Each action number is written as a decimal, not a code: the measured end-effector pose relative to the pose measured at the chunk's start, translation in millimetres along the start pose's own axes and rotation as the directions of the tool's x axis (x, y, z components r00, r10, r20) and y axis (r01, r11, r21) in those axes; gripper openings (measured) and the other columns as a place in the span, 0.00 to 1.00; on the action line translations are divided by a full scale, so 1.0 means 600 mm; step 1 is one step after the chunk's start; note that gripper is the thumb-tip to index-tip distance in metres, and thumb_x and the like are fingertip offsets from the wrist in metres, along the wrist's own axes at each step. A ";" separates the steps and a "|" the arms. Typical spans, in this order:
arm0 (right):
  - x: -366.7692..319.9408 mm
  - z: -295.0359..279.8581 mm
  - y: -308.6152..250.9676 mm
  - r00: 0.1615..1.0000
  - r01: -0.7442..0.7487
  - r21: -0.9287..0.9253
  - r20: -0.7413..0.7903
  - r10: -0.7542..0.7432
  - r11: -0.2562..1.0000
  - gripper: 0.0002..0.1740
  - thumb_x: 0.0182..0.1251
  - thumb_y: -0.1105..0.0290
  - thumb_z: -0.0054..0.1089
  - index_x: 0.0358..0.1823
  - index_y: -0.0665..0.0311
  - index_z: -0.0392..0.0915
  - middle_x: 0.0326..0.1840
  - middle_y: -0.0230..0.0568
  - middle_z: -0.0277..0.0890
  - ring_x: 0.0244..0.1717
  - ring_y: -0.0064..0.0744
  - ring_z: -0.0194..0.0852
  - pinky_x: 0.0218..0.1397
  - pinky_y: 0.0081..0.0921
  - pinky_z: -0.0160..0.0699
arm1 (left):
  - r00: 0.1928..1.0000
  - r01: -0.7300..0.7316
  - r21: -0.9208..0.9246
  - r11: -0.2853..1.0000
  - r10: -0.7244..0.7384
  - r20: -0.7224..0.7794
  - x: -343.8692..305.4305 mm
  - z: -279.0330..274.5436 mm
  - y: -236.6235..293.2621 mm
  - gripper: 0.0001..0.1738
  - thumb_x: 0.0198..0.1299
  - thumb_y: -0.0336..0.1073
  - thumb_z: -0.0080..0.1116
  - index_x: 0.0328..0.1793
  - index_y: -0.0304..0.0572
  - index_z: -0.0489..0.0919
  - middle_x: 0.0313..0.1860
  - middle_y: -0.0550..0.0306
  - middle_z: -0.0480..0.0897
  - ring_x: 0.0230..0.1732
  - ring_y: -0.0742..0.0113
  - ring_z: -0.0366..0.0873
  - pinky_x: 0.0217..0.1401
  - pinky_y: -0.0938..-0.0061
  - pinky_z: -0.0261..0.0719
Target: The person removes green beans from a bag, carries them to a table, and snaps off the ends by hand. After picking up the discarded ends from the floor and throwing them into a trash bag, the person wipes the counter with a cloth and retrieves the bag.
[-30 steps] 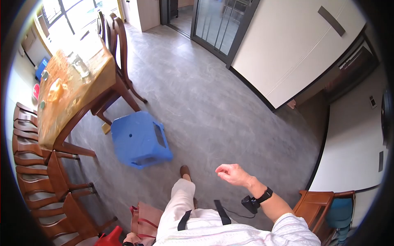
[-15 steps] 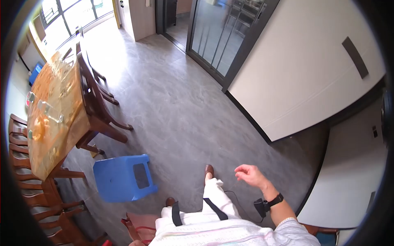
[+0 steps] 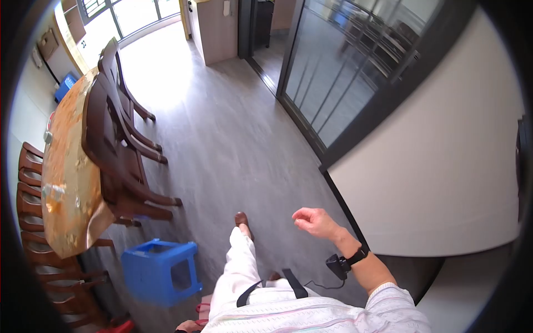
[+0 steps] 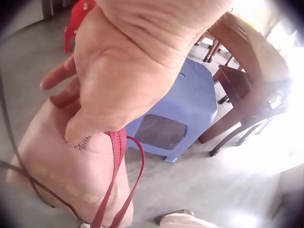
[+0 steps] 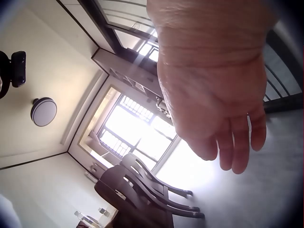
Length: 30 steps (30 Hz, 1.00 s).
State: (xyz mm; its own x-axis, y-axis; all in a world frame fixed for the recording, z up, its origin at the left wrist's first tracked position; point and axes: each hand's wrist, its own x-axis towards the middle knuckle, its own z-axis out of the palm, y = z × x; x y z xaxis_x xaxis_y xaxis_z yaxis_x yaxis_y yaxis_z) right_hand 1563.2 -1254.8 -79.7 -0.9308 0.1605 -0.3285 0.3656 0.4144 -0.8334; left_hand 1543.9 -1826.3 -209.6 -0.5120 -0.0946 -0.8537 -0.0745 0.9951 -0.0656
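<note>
My left hand (image 4: 128, 71) grips a pink bag (image 4: 42, 147) by its top, where red handles (image 4: 115, 166) loop down beside it. In the head view that left hand (image 3: 190, 326) shows only at the bottom edge, with a bit of the bag's red strap next to it. My right hand (image 3: 316, 223) is held out in front of the body, loosely curled and holding nothing. From the right wrist view, the palm and relaxed fingers of the right hand (image 5: 213, 104) show with nothing in them.
A blue plastic stool (image 3: 161, 269) stands on the floor at left, near a covered dining table (image 3: 69, 194) with dark wooden chairs (image 3: 119, 150). To the right are a glass sliding door (image 3: 355, 61) and a white panel (image 3: 433, 166). A red chair (image 4: 76, 21) stands behind.
The person has stepped forward and the view has moved along the room. The stool has slid toward the lower left, and the sliding door looks nearer. The right hand stays loosely curled.
</note>
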 end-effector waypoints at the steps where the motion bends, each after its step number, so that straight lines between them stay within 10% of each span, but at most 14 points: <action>1: 0.044 -0.014 0.003 0.999 0.025 -0.020 0.027 -0.025 0.999 0.10 0.60 0.71 0.53 0.41 0.67 0.75 0.31 0.32 0.78 0.31 0.18 0.74 0.37 0.17 0.73 | 1.000 0.001 -0.013 1.000 -0.001 0.002 0.025 -0.030 0.032 0.21 0.39 0.46 0.66 0.35 0.37 0.82 0.31 0.46 0.82 0.34 0.55 0.81 0.37 0.67 0.79; 17: 0.529 -0.355 -0.022 0.972 -0.212 0.202 -0.059 0.228 0.956 0.10 0.60 0.74 0.52 0.41 0.70 0.75 0.30 0.35 0.77 0.30 0.20 0.75 0.35 0.17 0.75 | 0.982 0.003 -0.041 0.999 0.005 0.188 0.278 -0.472 0.436 0.20 0.39 0.46 0.65 0.35 0.38 0.83 0.30 0.47 0.82 0.33 0.55 0.82 0.36 0.67 0.79; 21: 0.709 -0.443 -0.021 0.986 -0.137 0.246 -0.054 0.155 0.959 0.10 0.60 0.72 0.51 0.40 0.71 0.75 0.26 0.34 0.77 0.28 0.20 0.75 0.33 0.17 0.73 | 0.989 -0.139 -0.014 0.990 0.138 -0.055 0.404 -0.530 0.451 0.22 0.41 0.48 0.66 0.34 0.36 0.82 0.28 0.47 0.82 0.31 0.58 0.82 0.33 0.66 0.79; 25: 0.890 -0.515 -0.073 0.998 -0.058 0.124 0.017 0.057 0.991 0.11 0.57 0.70 0.52 0.38 0.70 0.76 0.27 0.38 0.78 0.27 0.23 0.76 0.33 0.20 0.73 | 0.984 0.067 -0.156 0.986 -0.091 -0.154 0.395 -0.677 0.562 0.16 0.43 0.43 0.62 0.33 0.37 0.82 0.29 0.42 0.81 0.34 0.51 0.81 0.39 0.65 0.78; 30: 1.110 -0.555 -0.140 0.995 0.063 -0.002 0.077 -0.062 0.998 0.12 0.56 0.69 0.53 0.37 0.69 0.76 0.28 0.40 0.78 0.28 0.26 0.76 0.35 0.22 0.73 | 0.969 0.010 -0.108 0.994 -0.036 -0.246 0.469 -0.790 0.645 0.13 0.42 0.39 0.60 0.32 0.40 0.83 0.29 0.42 0.81 0.34 0.52 0.81 0.39 0.65 0.78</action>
State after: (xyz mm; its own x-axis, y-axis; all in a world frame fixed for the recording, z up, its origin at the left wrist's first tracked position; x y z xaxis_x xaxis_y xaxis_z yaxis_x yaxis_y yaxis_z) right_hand 911.9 -884.5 -80.6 -0.9488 0.0647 -0.3093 0.3066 0.4258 -0.8513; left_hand 965.4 -1482.2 -230.2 -0.7037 -0.1352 -0.6975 -0.1712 0.9851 -0.0182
